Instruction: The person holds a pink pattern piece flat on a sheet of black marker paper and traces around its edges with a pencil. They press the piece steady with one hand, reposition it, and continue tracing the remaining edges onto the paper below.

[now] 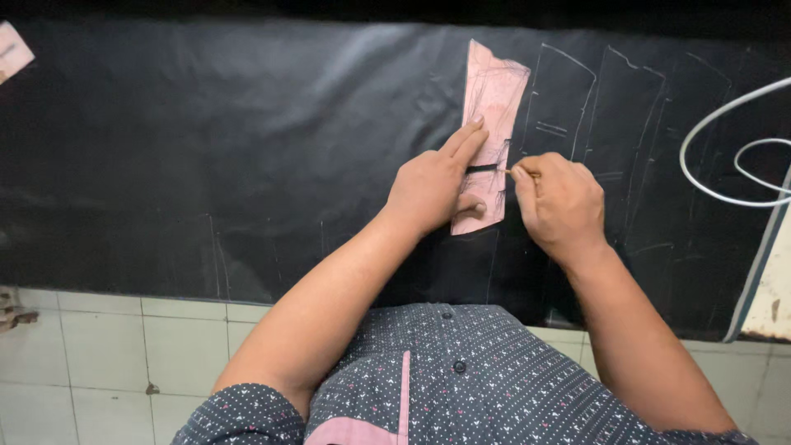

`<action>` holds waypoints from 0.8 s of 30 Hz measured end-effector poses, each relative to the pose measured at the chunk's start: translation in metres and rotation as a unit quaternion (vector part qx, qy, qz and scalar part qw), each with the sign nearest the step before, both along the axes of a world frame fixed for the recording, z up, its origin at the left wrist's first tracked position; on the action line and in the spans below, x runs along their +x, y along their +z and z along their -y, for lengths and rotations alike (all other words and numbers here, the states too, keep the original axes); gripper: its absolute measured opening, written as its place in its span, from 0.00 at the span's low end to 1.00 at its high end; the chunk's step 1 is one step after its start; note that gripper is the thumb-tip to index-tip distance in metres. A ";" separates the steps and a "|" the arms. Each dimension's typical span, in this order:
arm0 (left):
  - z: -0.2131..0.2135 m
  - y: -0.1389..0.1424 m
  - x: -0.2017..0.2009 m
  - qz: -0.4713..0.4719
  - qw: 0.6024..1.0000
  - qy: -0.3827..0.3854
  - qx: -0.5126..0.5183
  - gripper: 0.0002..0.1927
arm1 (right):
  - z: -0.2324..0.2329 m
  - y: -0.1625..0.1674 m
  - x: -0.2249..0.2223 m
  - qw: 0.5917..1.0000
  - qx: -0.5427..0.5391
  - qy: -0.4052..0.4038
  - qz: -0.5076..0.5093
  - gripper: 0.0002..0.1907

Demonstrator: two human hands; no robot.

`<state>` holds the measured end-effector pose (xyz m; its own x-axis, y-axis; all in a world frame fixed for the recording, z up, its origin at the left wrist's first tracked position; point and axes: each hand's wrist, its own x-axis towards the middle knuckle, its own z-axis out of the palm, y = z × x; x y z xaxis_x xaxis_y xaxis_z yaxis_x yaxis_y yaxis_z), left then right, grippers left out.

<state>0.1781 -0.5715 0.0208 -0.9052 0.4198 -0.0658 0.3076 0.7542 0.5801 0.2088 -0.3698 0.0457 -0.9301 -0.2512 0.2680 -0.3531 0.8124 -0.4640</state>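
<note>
A pink paper template [492, 115] is laid flat on a black sheet [247, 148] that covers the bench, right of the sheet's middle. It is pinned down by the left hand [430, 191], whose fingers are stretched flat across its middle, with nothing clasped. At the template's right edge the right hand [560, 204] is held with its grip pinched together on a small marking tool, too small to be identified; its tip is touching the sheet just beside the template.

As for progress, several pale outlines [568, 91] of the same shape are already drawn on the sheet to the right of the template, and fainter lines are seen lower left. The outline round the template itself is judged to be partly traced; much of the sheet to the left is unmarked.

No containers are seen. A white wire loop [725, 161] is lying at the far right, and a pink scrap [11, 49] at the upper left corner.
</note>
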 end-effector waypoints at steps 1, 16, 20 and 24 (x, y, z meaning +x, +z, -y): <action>0.000 0.003 0.000 0.001 1.000 0.000 -0.004 0.55 | -0.001 0.003 0.001 1.000 0.015 -0.008 0.002 0.05; -0.003 0.008 0.005 -0.008 1.000 -0.004 -0.018 0.55 | 0.002 -0.003 0.014 0.997 -0.059 -0.018 -0.049 0.02; -0.005 0.001 0.010 -0.001 1.000 0.002 -0.016 0.54 | -0.002 -0.019 0.025 0.983 -0.171 -0.064 0.016 0.05; -0.011 -0.013 0.039 -0.075 0.992 0.091 0.054 0.47 | -0.008 -0.045 0.029 0.881 -0.385 -0.168 0.219 0.11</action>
